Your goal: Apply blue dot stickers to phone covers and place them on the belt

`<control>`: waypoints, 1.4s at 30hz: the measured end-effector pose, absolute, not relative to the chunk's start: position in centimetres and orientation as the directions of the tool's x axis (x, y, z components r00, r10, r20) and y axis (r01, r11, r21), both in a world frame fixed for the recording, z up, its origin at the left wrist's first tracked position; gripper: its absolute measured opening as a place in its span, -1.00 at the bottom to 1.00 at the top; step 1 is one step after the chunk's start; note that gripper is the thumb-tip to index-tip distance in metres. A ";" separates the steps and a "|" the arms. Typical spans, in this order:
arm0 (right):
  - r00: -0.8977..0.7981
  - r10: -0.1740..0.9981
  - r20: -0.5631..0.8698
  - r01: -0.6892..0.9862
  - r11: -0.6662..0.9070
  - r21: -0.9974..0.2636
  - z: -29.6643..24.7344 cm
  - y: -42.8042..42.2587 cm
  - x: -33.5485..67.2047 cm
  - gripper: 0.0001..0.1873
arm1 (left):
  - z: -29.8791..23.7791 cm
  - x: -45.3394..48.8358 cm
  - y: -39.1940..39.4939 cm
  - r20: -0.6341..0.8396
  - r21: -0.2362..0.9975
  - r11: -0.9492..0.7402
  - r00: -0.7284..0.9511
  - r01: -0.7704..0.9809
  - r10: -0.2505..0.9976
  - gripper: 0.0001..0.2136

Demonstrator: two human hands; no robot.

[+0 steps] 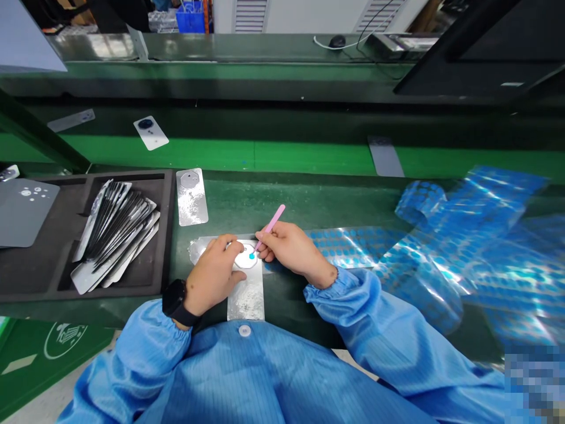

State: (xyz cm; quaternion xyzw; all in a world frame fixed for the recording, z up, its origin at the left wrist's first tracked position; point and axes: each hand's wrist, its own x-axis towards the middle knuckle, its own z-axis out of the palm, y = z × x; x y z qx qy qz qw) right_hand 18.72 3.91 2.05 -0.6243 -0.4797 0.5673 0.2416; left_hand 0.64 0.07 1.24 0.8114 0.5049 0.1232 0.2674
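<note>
Pink tweezers [272,222] are pinched in my right hand [289,247], angled down so the tip meets a small blue round sticker [251,256]. That sticker is on the white camera-ring area of a silvery phone back panel [246,294], which lies on the green bench in front of me. My left hand [216,272] rests over the panel's left side, thumb and index finger spread apart around the camera area, touching it without closing. Part of the panel's upper left is hidden under that hand. A clear strip of blue round stickers [353,244] runs rightward from beneath my right hand.
At left, a dark foam tray [165,235] holds a fanned stack of panels [117,229]. Another silvery panel [192,203] lies beside it. Loose blue sticker film [477,235] heaps up on the right. Further panels [150,132] lie along the back; a monitor [485,53] overhangs the far right.
</note>
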 end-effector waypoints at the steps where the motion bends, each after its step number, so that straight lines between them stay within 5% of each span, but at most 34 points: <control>1: -0.104 0.874 -0.474 0.322 -0.422 -0.848 2.0 3.9 18.7 -0.76 | 1.3 0.6 0.1 -0.079 0.554 -0.346 0.461 0.757 0.884 -0.59; 17: -0.141 0.901 -0.410 0.337 -0.345 -0.876 1.2 3.8 18.9 -0.83 | 1.8 0.8 0.1 -0.121 0.477 -0.424 0.536 0.770 0.836 -0.68; 25: -0.103 0.910 -0.401 0.213 -0.374 -0.903 1.3 4.0 19.8 -0.80 | 2.2 1.1 0.1 -0.185 0.392 -0.424 0.521 0.817 0.834 -0.65; 28: -0.050 0.972 -0.228 0.419 -0.187 -0.889 1.8 3.7 20.3 -0.80 | 2.2 1.1 -0.1 -0.195 0.389 -0.397 0.495 0.831 0.847 -0.66; 32: -0.208 0.978 0.004 0.752 0.163 -0.638 2.2 3.1 20.3 -0.80 | 2.1 1.2 -0.3 -0.187 0.391 -0.369 0.465 0.843 0.865 -0.68; 36: -0.373 0.919 -0.126 0.815 0.260 -0.518 2.1 2.8 19.5 -0.80 | 2.1 1.2 -0.5 -0.188 0.359 -0.387 0.472 0.849 0.861 -0.70; 42: -0.383 0.898 -0.215 0.829 0.231 -0.510 2.3 2.8 18.5 -0.85 | 1.5 1.4 -0.7 -0.103 0.410 -0.359 0.434 0.838 0.895 -0.71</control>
